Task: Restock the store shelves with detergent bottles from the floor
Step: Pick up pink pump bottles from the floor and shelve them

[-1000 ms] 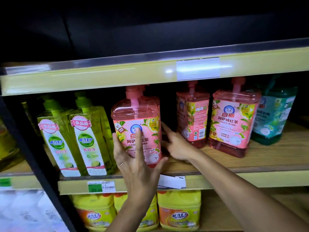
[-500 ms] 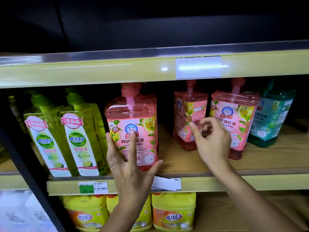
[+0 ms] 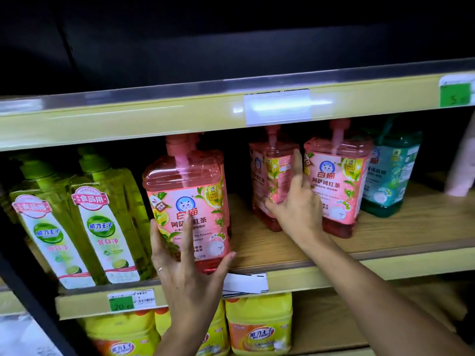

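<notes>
1. Bottle of pink detergent [image 3: 186,211] stands at frame centre, near the wooden shelf's [image 3: 270,245] front edge; left hand [image 3: 187,268] presses its label, fingers spread straight.
2. Right hand [image 3: 298,209], fingers spread, touches a second pink bottle [image 3: 270,173] right of centre.
3. Green bottles [image 3: 102,227] stand at left.

Left hand [image 3: 185,273] presses front pink bottle [image 3: 191,191]; right hand [image 3: 298,210] touches middle pink bottle [image 3: 273,170].

Middle shelf [image 3: 270,253]: tall bottle pair [image 3: 108,227] at 9 o'clock; front bottle [image 3: 187,196] at the edge, centre; rear bottle [image 3: 272,176] set back at its 2 o'clock; two further bottles [image 3: 336,181] at 3 o'clock. Tubs [image 3: 259,327] below, 6 o'clock.
</notes>
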The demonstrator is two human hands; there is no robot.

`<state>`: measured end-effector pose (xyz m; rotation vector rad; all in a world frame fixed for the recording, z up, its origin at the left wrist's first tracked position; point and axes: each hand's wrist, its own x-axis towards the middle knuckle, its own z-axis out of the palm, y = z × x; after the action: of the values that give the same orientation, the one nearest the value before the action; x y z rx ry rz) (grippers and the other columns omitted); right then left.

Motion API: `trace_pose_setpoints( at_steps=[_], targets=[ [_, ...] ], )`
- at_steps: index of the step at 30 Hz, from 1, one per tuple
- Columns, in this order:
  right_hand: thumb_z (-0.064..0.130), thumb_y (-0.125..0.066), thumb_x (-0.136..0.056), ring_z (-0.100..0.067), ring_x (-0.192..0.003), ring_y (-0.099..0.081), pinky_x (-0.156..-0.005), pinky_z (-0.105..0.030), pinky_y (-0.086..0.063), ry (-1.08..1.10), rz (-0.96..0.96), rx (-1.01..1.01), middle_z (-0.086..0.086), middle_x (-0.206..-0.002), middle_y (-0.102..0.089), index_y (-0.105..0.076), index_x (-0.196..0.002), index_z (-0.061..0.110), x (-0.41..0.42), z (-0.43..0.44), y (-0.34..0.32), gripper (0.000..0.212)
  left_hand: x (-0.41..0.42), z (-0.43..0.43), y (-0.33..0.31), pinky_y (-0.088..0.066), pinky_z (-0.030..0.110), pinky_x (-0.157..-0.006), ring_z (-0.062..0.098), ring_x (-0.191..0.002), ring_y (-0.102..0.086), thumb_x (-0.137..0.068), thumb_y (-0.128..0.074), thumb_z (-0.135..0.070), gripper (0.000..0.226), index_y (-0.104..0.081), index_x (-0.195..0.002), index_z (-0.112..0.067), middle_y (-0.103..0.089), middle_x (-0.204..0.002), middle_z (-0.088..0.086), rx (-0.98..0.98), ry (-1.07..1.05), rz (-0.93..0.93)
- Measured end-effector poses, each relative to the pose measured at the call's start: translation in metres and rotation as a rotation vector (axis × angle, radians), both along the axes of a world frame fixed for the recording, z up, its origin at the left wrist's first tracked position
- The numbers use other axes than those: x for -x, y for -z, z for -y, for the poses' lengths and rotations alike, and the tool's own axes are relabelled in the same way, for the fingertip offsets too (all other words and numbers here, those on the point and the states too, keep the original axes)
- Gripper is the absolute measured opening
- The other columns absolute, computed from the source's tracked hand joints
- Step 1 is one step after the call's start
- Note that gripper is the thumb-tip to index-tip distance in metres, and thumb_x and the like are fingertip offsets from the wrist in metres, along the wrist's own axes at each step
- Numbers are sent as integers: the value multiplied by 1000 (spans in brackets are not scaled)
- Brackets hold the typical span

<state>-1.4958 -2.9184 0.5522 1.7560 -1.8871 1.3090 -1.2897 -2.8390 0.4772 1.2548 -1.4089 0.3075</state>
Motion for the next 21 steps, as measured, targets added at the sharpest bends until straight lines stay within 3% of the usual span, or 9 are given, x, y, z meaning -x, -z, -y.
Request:
trace_pose_setpoints(
  at_steps=[4,7,10,13,16,19,21],
  targets=[
    [44,-90,-54,-42,-93,-68,-77,-43,-54,-134,156,32,-14,-123,-67,4,-155,46,15,-5,2,138,-1,0,0,-46,61,-104,31,-154,-15,-68,-71,-69,104,-24,-156,-43,-4,-166,14,5,10,9],
    [48,-90,-46,-33,-89,-72,-81,-43,-59,-307,247,11,-3,-116,-73,5,-150,59,35,-13,5,142,0,1,-3,-42,60,-109,34,-153,-17,-68,-73,-66,104,-25,-156,-40,-5,-165,17,23,24,15],
    [40,-93,-45,-17,-102,-72,-86,-46,-60,-610,401,-68,15,-125,-68,-2,-149,62,54,-16,10,140,-1,2,2,-35,51,-115,27,-154,-12,-68,-72,-66,102,-26,-156,-40,-7,-165,18,37,17,20],
    [29,-99,-48,-14,-106,-71,-78,-33,-61,-856,581,-185,15,-130,-65,-14,-147,65,65,-19,12,135,-4,5,4,-35,51,-110,18,-153,-10,-65,-70,-69,102,-30,-155,-40,-7,-167,13,55,32,-19],
    [34,-101,-44,-22,-106,-71,-79,-37,-61,-916,626,-262,8,-128,-67,-25,-142,67,69,-21,8,129,-4,6,2,-32,47,-113,20,-153,-13,-65,-71,-68,101,-32,-154,-40,-10,-166,15,66,54,-12],
    [22,-100,-47,-28,-106,-70,-82,-47,-60,-954,639,-297,2,-130,-66,-30,-143,63,68,-19,9,126,-2,4,-1,-33,46,-112,23,-152,-17,-65,-74,-64,97,-39,-150,-34,-12,-165,16,72,69,-43],
    [14,-96,-49,-25,-104,-71,-78,-42,-61,-998,644,-333,4,-131,-66,-34,-143,61,63,-17,10,122,-1,5,0,-33,47,-113,26,-153,-16,-64,-83,-57,99,-41,-150,-31,-12,-165,17,64,84,-41]
  ],
)
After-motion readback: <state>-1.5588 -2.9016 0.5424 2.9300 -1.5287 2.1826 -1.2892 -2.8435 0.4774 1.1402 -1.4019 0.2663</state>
